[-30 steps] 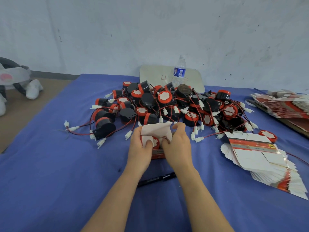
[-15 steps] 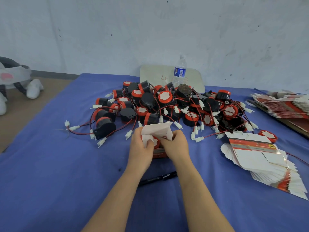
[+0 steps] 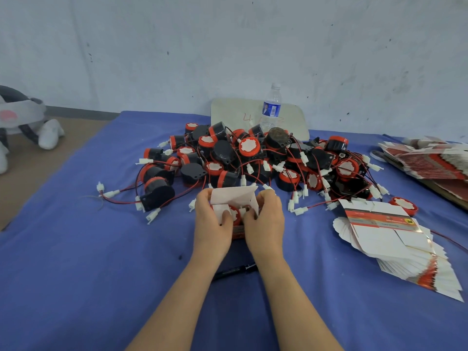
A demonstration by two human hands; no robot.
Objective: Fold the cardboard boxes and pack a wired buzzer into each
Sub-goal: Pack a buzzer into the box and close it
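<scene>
Right hand (image 3: pixel 266 222) slid lower, gripping open white box (image 3: pixel 234 196) with left hand (image 3: pixel 211 225), buzzer (image 3: pixel 236 216) inside

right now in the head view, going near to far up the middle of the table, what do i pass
black marker → cardboard box gripped by left hand and right hand → pile of wired buzzers → water bottle → white board → wall

Open blue cloth (image 3: pixel 88 274) near and left; blocked far by buzzer pile (image 3: pixel 253 158), right by flat-box stack (image 3: pixel 390 239), near by pen (image 3: pixel 233 271).
</scene>
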